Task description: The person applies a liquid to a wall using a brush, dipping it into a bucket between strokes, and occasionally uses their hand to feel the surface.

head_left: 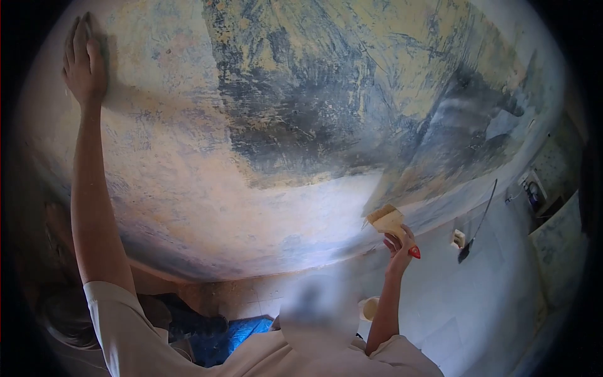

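Patchy plaster covers most of the view: a broad, weathered surface (pixel 182 188), mottled yellow, grey and near-black towards its middle, and paler towards its lower edge. Beyond that edge lie a bluish-white wall (pixel 433 301) with a socket (pixel 458 238) and a dark cord (pixel 485 215) beside it, and, lower down, some crumpled blue sheeting (pixel 250 329).

The left hand (pixel 86 70) is laid on the plaster near its upper left edge, fingers extended and close together, holding nothing that shows. The right hand (pixel 399 244) is closed around the handle of a wide, flat paintbrush (pixel 387 221), just beside the plaster's lower edge, right of centre. The pale bristles point up and to the left, and the handle's red tip (pixel 414 252) sticks out past the fingers. Whether the bristles touch the plaster I cannot tell. A pale container (pixel 369 308) sits near the right forearm, its contents unclear.

As I judge it, a light grip close to the brush head should give good control at this reach. The full width of the bristles wants to meet the surface evenly, with the wrist loose and the pressure modest, since the rough, flaky-looking patches could snag the hairs. The left palm may help steady the body, provided it bears gently.
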{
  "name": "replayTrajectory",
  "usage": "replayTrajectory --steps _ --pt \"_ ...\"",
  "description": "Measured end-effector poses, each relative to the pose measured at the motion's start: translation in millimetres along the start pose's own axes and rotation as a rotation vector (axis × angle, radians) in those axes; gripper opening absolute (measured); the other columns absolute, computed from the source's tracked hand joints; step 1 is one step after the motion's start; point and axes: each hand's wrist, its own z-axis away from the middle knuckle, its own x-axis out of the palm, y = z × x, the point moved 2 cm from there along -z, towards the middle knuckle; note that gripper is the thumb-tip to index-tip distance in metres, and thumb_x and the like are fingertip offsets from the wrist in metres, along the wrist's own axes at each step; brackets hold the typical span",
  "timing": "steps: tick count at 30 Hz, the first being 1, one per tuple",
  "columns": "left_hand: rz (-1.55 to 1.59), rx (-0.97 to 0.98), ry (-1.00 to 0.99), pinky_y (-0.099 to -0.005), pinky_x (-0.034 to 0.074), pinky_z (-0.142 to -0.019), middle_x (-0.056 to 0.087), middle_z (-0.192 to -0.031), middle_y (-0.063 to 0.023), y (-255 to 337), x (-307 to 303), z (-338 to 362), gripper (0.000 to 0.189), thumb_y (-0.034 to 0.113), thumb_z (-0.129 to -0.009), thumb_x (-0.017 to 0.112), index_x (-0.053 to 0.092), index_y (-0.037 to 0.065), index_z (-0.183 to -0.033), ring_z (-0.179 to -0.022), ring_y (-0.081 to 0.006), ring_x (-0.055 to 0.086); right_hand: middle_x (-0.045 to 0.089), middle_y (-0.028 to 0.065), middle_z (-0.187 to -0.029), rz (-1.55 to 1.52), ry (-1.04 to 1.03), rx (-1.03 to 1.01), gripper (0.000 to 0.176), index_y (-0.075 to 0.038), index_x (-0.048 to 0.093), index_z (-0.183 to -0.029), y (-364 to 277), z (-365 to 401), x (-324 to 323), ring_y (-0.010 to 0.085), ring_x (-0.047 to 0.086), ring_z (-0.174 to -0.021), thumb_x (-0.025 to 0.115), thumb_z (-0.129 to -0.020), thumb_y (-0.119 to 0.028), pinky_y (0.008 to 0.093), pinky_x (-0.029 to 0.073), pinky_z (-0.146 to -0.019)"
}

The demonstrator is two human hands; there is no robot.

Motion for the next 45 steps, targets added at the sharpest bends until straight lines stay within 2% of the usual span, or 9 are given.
replayTrajectory --steps 7,10,15,24,28,30,33,39,45 --pt "-0.003 0.028 0.013 -0.0445 0.030 -0.111 0.045 -0.149 0.0002 -2 1 1 0.049 0.040 -0.100 0.030 0.048 0.026 -0.143 -0.138 -0.0231 0.040 0.063 0.0163 -0.116 -0.234 0.000 0.012 0.052 -0.004 0.052 -0.130 -7 4 9 0.0273 0.065 -0.106 0.049 -0.098 -0.044 0.0355 0.056 -0.083" --pt "-0.009 0.016 0.001 -0.0450 0.030 -0.111 0.045 -0.149 0.0001 -3 1 1 0.049 0.041 -0.100 0.030 0.048 0.026 -0.143 -0.138 -0.0232 0.041 0.064 0.0184 -0.115 -0.501 -0.133 0.237 0.052 -0.002 0.050 -0.132 2 -7 -7 0.0290 0.065 -0.108 0.051 -0.097 -0.041 0.0357 0.056 -0.084" --pt "-0.017 0.031 0.004 -0.0448 0.030 -0.111 0.044 -0.150 0.0007 -4 1 1 0.049 0.040 -0.100 0.029 0.048 0.027 -0.144 -0.138 -0.0232 0.040 0.066 0.0208 -0.115 -0.160 -0.171 0.248 0.046 -0.002 0.051 -0.130 9 -10 -12 0.0285 0.067 -0.100 0.052 -0.096 -0.032 0.0349 0.057 -0.078" --pt "-0.022 0.008 0.010 -0.0442 0.030 -0.111 0.045 -0.149 0.0008 1 -1 0 0.048 0.038 -0.100 0.030 0.048 0.026 -0.143 -0.138 -0.0224 0.040 0.068 0.0144 -0.102 -0.252 -0.405 0.084 0.040 -0.007 0.056 -0.123 -27 -9 -1 0.0225 0.066 -0.087 0.050 -0.099 -0.038 0.0315 0.055 -0.071" --pt "-0.021 0.007 0.005 -0.0443 0.030 -0.111 0.045 -0.149 0.0003 8 -4 -3 0.048 0.038 -0.100 0.030 0.048 0.025 -0.143 -0.138 -0.0231 0.040 0.066 0.0135 -0.101 -0.174 -0.278 0.024 0.036 -0.007 0.055 -0.120 -37 6 18 0.0210 0.064 -0.083 0.054 -0.098 -0.036 0.0293 0.051 -0.069" --pt "-0.020 0.004 0.005 -0.0435 0.031 -0.111 0.045 -0.149 0.0003 10 -5 -2 0.048 0.037 -0.100 0.030 0.049 0.025 -0.143 -0.138 -0.0231 0.041 0.065 0.0120 -0.103 -0.085 -0.207 -0.119 0.030 -0.007 0.055 -0.118 -44 12 24 0.0203 0.064 -0.085 0.056 -0.097 -0.029 0.0284 0.051 -0.070" --pt "-0.038 0.000 -0.004 -0.0426 0.031 -0.111 0.046 -0.149 0.0004 8 -4 -2 0.049 0.037 -0.101 0.029 0.049 0.024 -0.143 -0.138 -0.0227 0.041 0.059 0.0112 -0.108 -0.154 -0.225 0.001 0.017 -0.007 0.055 -0.112 -52 9 24 0.0183 0.062 -0.086 0.052 -0.097 -0.011 0.0296 0.051 -0.068" --pt "-0.045 -0.005 0.006 -0.0423 0.031 -0.111 0.046 -0.148 -0.0002 7 -4 -2 0.048 0.037 -0.100 0.030 0.049 0.024 -0.143 -0.137 -0.0232 0.041 0.053 0.0041 -0.086 0.140 -0.057 0.013 0.026 -0.011 0.052 -0.121 -15 -10 -10 0.0068 0.042 -0.057 0.049 -0.096 -0.005 0.0200 0.038 -0.048" --pt "-0.029 0.010 0.019 -0.0423 0.032 -0.111 0.047 -0.147 -0.0010 6 -3 -2 0.048 0.035 -0.100 0.031 0.051 0.023 -0.142 -0.137 -0.0237 0.042 0.049 0.0025 -0.084 0.236 -0.084 -0.030 0.046 -0.009 0.044 -0.142 -53 -11 24 0.0029 0.034 -0.052 0.048 -0.097 -0.004 0.0192 0.031 -0.041"
